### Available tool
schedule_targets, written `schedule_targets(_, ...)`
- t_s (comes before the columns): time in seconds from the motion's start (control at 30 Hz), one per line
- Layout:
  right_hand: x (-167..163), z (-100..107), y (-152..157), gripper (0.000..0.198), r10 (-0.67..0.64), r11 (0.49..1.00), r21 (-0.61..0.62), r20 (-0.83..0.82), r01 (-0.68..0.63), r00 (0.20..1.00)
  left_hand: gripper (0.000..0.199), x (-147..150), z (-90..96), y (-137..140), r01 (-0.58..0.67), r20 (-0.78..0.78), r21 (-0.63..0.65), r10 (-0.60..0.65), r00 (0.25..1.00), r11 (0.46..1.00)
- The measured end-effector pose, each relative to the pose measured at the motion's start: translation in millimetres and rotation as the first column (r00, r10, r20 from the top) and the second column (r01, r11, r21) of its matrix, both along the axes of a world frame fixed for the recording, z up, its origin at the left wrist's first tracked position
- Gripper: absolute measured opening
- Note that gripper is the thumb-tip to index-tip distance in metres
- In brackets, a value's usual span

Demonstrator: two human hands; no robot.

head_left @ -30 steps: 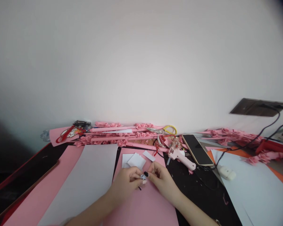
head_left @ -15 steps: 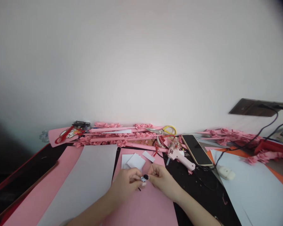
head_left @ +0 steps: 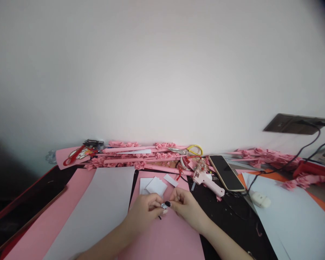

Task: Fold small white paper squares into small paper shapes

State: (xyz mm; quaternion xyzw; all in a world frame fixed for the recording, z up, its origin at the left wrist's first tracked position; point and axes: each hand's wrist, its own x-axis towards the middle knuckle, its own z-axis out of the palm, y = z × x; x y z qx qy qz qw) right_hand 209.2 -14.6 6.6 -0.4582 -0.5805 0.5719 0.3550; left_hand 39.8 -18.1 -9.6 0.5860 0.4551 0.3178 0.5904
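My left hand (head_left: 145,209) is closed in a pinch on a small pale piece of paper (head_left: 164,206), mostly covered by the fingers. From the other side my right hand (head_left: 188,207) pinches at the same piece. A dark oval spot shows where the fingertips meet; whether it is a fingernail or part of the held piece I cannot tell. Below the left fingers a short black tip pokes out. Both hands are just above a pink paper sheet (head_left: 168,238). Beyond them lie white paper squares (head_left: 156,186) and a small white strip (head_left: 170,180).
Pink paper flowers (head_left: 141,164) line the wall with yellow-handled scissors (head_left: 193,150). To the right are a pink glue gun (head_left: 209,184), a phone (head_left: 226,173), a white case (head_left: 260,199) and black cables (head_left: 287,164). A large white sheet (head_left: 97,213) lies at the left.
Almost nothing differs: both hands keep their pinch in the same place, with only a very slight shift of the fingers. The things on the table lie as before.
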Motion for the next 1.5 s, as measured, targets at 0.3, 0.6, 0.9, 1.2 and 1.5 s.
schedule_targets(0.3,0.7,0.2,0.3,0.032,0.032,1.000,-0.001,0.009,-0.032,0.999,0.003,0.5,3.4,-0.6,0.012,0.009,-0.007,-0.012,1.000,1.000)
schedule_targets(0.6,3.2,-5.3,-0.5,0.034,0.065,0.995,-0.071,-0.023,-0.067,0.998,0.007,0.1,3.5,-0.6,0.025,0.034,-0.003,-0.025,0.999,1.000)
schedule_targets(0.9,2.8,-1.4,-0.6,0.037,0.080,0.991,-0.100,-0.069,-0.087,0.994,0.004,0.6,8.9,-1.9,0.032,0.055,0.042,-0.035,0.998,0.999)
schedule_targets(1.2,1.0,-2.3,-0.3,0.039,0.064,0.993,-0.090,-0.117,-0.075,0.991,0.006,-1.2,4.9,-0.9,0.040,0.030,0.089,-0.043,0.999,0.995)
schedule_targets(1.5,0.3,-5.5,0.2,0.033,-0.026,1.000,0.005,-0.063,0.026,0.998,0.016,-0.5,3.5,2.0,-0.004,0.092,0.007,0.003,0.996,1.000)
